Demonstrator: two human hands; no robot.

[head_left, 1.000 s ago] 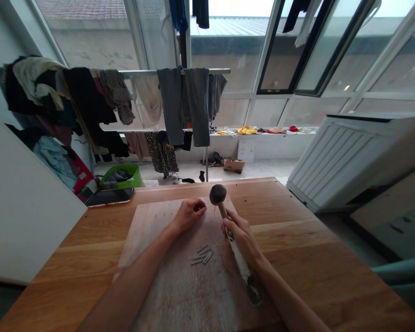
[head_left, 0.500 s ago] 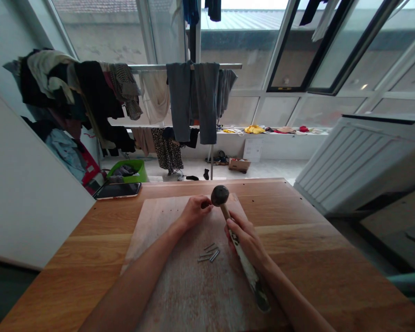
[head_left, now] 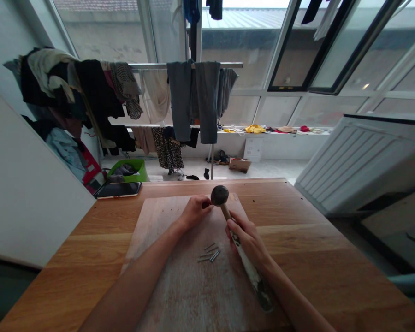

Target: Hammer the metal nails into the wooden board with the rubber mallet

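A hammer (head_left: 249, 269) with a dark round head and a worn, paint-marked handle is in my right hand (head_left: 246, 235), fingers wrapped round the upper handle. Its head is just right of the fingertips of my left hand (head_left: 196, 210). That hand rests near the far edge of a pale worn board (head_left: 180, 290), thumb and fingers pinched together; what they hold is hidden behind the fingers and hammer head. Several loose nails (head_left: 209, 253) lie on the board between my forearms. A row of small dark spots marks the board left of my left hand.
The board lies on a wooden table (head_left: 297, 258). A phone (head_left: 119, 190) rests at the table's far left corner. Beyond stand a drying rack with clothes (head_left: 207, 101), a green basket (head_left: 138, 169) and a small cardboard box (head_left: 239, 164). A white panelled cabinet (head_left: 359, 157) stands at right.
Hardly anything differs. The lower end of the hammer handle has shifted slightly to the right, while both hands stay in nearly the same place.
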